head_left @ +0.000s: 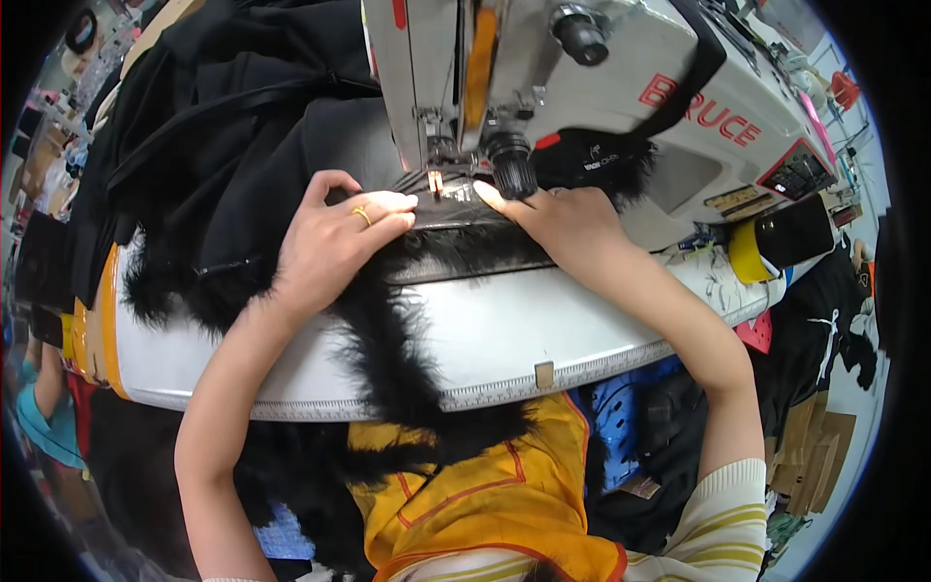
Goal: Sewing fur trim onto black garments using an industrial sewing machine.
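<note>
A grey-white sewing machine (659, 58) stands over the worktable, its lit needle and presser foot (435, 182) down at a piece of black fabric (465, 215). On the left of the needle, my left hand (339, 238), with a ring on one finger, has its fingers closed on the fabric's edge. My right hand (572, 228) grips the fabric on the right, its thumb close to the needle and its other fingers partly hidden behind the machine's black knob (512, 170). Fluffy black feather trim (393, 339) runs along the fabric and hangs over the table's front edge.
A large heap of black fabric (213, 126) covers the table's left side. A measuring tape (504, 390) lines the white table's curved front edge. At right stands a black and yellow cylinder (786, 241). An orange apron (465, 495) covers my lap. At far left is another person's teal sleeve (50, 417).
</note>
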`<state>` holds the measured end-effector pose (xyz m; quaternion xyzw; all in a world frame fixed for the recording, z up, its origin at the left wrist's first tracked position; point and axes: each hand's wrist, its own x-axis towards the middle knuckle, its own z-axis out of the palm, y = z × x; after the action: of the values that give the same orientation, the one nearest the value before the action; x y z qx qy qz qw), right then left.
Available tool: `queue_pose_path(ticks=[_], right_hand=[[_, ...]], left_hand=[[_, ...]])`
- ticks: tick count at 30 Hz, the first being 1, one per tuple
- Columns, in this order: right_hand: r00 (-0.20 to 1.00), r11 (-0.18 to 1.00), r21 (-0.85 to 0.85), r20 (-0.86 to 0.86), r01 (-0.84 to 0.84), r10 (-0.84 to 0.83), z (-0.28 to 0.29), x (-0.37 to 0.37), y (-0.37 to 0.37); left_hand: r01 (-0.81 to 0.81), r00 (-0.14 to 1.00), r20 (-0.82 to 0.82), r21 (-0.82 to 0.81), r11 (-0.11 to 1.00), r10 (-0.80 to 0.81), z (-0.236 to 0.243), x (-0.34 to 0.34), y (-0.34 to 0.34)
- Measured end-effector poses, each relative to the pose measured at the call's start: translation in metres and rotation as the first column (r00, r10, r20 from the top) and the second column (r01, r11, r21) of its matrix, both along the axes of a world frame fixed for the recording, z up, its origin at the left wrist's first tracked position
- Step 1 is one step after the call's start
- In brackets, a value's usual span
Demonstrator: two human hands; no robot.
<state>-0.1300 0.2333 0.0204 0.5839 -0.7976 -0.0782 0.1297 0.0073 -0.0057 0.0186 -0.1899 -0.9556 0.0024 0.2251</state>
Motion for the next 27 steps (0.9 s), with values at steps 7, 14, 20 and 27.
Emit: queue_pose_path(ticks=[7,14,20,27], right_hand=[[0.998,0.991,-0.125,0.022,0.056,-0.054,-0.002,-0.02,-0.001],[0.992,0.965,-0.259,0.104,-0.039,0.068,-0.007,-0.031,0.003],[0.989,0.946,-0.318,0.106,-0.061,0.099,-0.004,-0.03,-0.002],[0.999,0.943,-0.328,-0.01,-0.047,0.047,-0.014,-0.028,0.0]], left_hand=[[0.078,0.997,-0.022,0.024,0.997,-0.077,-0.006,-0.024,-0.011],[0.112,0.994,-0.006,0.005,0.994,-0.112,-0.006,-0.022,-0.009],[0.072,0.997,-0.001,-0.027,0.997,-0.072,-0.009,-0.025,-0.009],[-0.085,0.996,0.044,0.123,0.989,0.081,-0.002,-0.008,0.014]])
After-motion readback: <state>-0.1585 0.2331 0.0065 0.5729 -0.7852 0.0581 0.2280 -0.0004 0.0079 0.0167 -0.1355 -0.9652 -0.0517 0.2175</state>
